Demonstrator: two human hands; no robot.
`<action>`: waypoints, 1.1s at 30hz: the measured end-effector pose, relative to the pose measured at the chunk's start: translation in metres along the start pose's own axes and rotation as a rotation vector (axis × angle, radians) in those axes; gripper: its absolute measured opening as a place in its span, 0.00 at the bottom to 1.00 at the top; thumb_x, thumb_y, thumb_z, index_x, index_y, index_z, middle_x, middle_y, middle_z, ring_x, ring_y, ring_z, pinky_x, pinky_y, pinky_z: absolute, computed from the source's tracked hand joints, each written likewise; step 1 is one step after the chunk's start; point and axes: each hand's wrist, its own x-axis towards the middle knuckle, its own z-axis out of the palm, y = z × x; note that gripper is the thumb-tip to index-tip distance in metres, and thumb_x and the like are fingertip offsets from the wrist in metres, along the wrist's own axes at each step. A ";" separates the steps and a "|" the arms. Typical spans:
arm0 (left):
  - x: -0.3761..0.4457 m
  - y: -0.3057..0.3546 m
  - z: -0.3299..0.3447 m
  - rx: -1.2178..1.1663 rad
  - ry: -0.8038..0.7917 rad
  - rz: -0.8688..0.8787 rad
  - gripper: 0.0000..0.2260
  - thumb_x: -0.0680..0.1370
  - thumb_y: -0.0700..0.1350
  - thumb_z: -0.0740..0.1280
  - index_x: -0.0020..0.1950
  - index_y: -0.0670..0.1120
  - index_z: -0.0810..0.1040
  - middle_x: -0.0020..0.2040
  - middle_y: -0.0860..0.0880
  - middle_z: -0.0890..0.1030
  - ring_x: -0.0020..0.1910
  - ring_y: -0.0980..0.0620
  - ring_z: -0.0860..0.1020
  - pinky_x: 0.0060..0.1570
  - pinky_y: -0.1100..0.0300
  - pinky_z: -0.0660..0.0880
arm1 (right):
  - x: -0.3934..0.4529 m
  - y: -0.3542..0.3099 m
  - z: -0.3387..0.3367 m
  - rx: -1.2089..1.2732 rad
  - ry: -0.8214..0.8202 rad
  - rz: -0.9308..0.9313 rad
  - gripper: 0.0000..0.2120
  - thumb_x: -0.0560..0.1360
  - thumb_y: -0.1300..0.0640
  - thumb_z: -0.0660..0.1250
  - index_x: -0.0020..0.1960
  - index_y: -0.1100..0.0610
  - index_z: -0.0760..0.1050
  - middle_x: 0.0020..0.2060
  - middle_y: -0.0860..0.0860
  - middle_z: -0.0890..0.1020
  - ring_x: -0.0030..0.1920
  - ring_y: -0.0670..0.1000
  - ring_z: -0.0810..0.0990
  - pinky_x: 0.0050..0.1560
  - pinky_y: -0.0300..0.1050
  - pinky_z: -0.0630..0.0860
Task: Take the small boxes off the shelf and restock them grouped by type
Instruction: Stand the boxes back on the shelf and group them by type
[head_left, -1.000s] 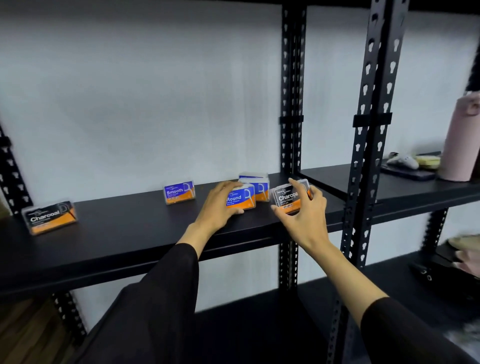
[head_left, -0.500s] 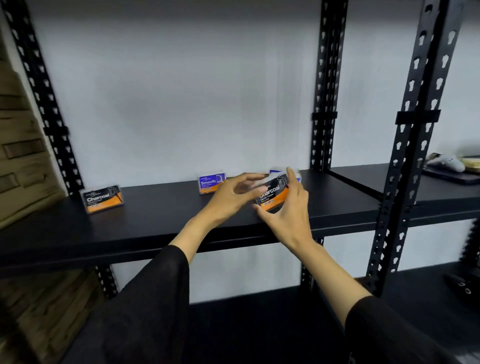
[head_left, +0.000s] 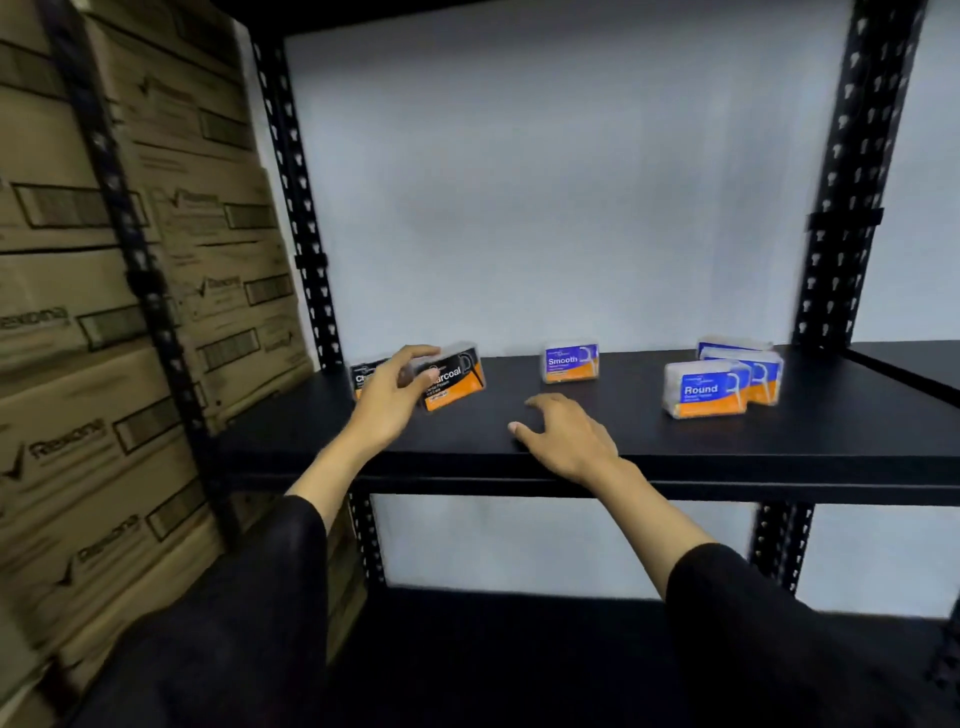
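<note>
Shelf (head_left: 597, 441), black metal, carries five small boxes. Left hand (head_left: 387, 397) at about 9 o'clock on the shelf, fingers curled over the top of a black-and-orange Charcoal box (head_left: 457, 376), grasping it; the box tilts slightly and whether its base touches the shelf cannot be told. Second Charcoal box (head_left: 363, 375) just behind that hand at the far left, mostly hidden. Right hand (head_left: 563, 434) at about 6 o'clock near the front edge, released, fingers loosely spread over the board, holding nothing. Blue Smooth box (head_left: 571, 362) upright at 12 o'clock, standing alone. Blue Round box (head_left: 706, 387) at 3 o'clock, with another blue box (head_left: 756, 371) just behind it; its label cannot be read. Stacked cardboard cartons (head_left: 104, 312) fill the bay at far left. Both sleeves black.
</note>
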 end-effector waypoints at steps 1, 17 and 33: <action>-0.001 -0.007 -0.010 0.035 0.033 -0.026 0.09 0.80 0.41 0.64 0.57 0.53 0.76 0.48 0.47 0.80 0.43 0.61 0.78 0.45 0.68 0.74 | 0.004 -0.005 0.002 -0.028 -0.042 -0.011 0.22 0.78 0.43 0.59 0.67 0.54 0.70 0.66 0.51 0.73 0.65 0.54 0.72 0.60 0.50 0.70; -0.016 -0.029 -0.009 0.467 0.487 -0.311 0.27 0.72 0.55 0.71 0.69 0.56 0.67 0.75 0.45 0.53 0.69 0.38 0.60 0.61 0.42 0.70 | 0.008 -0.010 0.008 -0.187 -0.018 -0.048 0.18 0.78 0.44 0.54 0.59 0.51 0.75 0.57 0.50 0.80 0.55 0.56 0.77 0.49 0.46 0.66; 0.036 -0.083 -0.040 0.363 0.366 -0.450 0.34 0.68 0.50 0.78 0.64 0.43 0.60 0.69 0.43 0.64 0.60 0.40 0.72 0.50 0.54 0.67 | 0.013 -0.007 0.015 -0.214 0.059 -0.079 0.16 0.78 0.46 0.54 0.57 0.52 0.75 0.53 0.51 0.80 0.50 0.55 0.78 0.45 0.45 0.64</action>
